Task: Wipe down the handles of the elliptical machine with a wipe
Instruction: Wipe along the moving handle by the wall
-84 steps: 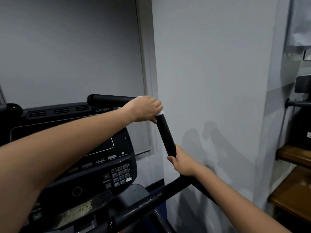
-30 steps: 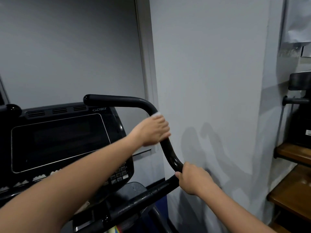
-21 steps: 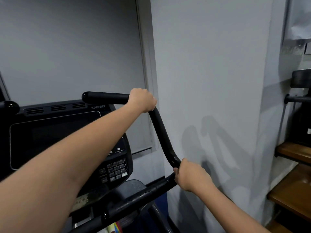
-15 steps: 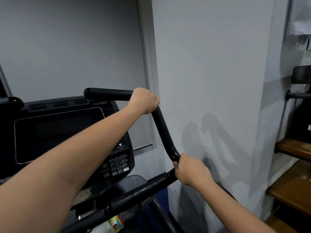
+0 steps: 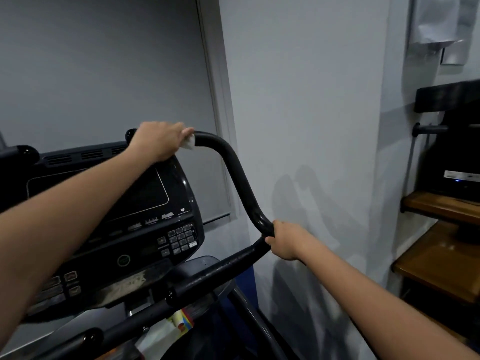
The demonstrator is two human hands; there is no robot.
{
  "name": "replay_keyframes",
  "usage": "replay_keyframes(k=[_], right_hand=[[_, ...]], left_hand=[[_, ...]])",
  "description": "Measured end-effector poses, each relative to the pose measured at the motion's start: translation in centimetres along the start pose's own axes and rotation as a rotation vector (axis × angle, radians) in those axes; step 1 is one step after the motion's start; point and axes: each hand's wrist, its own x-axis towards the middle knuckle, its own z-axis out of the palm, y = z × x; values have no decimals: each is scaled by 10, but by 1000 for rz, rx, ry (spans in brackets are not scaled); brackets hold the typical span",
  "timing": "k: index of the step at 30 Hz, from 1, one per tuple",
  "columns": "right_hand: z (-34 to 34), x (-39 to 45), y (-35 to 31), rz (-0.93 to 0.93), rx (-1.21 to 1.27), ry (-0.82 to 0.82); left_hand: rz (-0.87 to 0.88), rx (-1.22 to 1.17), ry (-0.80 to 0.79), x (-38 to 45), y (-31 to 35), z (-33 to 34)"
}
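The elliptical's black right handle [image 5: 235, 167] curves from a top horizontal bar down to a lower bend. My left hand [image 5: 158, 140] grips the top bar near its left end, wrapped over a white wipe [image 5: 189, 144] whose corner sticks out at my fingertips. My right hand [image 5: 284, 239] grips the same handle at its lower bend, close to the wall. The bar's end cap [image 5: 130, 133] peeks out left of my left hand. A second black handle end [image 5: 23, 153] shows at the far left.
The machine's black console [image 5: 124, 216] with screen and keypad sits below my left arm. A grey wall [image 5: 298, 100] stands just right of the handle. Wooden shelves [image 5: 441, 255] with dark equipment [image 5: 452, 141] are at the far right. A colourful packet [image 5: 181, 322] lies low in the frame.
My left hand has slid with the wipe from the upper bend leftward along the top bar toward its end. My right hand keeps its grip at the lower bend.
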Motion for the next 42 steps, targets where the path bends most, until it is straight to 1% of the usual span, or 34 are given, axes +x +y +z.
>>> replay_keyframes(k=[3, 5, 6, 8, 11, 15, 17, 21, 25, 30, 32, 36, 42], right_hand=[[-2, -8, 11, 18, -42, -2], [-1, -16, 21, 14, -58, 28], [1, -19, 24, 3, -60, 46], [4, -24, 27, -21, -75, 82], [6, -27, 24, -34, -84, 115], [6, -26, 25, -25, -74, 128], [6, -26, 24, -15, -70, 124], [3, -28, 24, -2, -28, 117], [3, -29, 25, 10, 10, 113], [3, -26, 26, 25, 29, 84], [3, -22, 25, 31, 31, 65], [3, -15, 22, 37, 1, 31], [-1, -6, 15, 49, -41, -6]], left_hand=[[-169, -21, -55, -17, -35, -4], [-237, -49, -109, -28, -50, -8], [-244, -63, -137, -31, -53, -10], [-210, -79, -167, -29, -49, -13], [-140, -35, -191, -14, -21, -16], [-23, 3, -108, 5, 24, -16], [4, 8, -54, 13, 37, -9], [78, -25, 3, 18, 59, 1], [125, -201, 83, 8, 37, 5], [107, -207, 60, -6, -15, 14], [130, -165, 87, -13, -27, 16], [169, -33, 98, -15, -18, 12], [137, -16, 81, 1, 14, 8]])
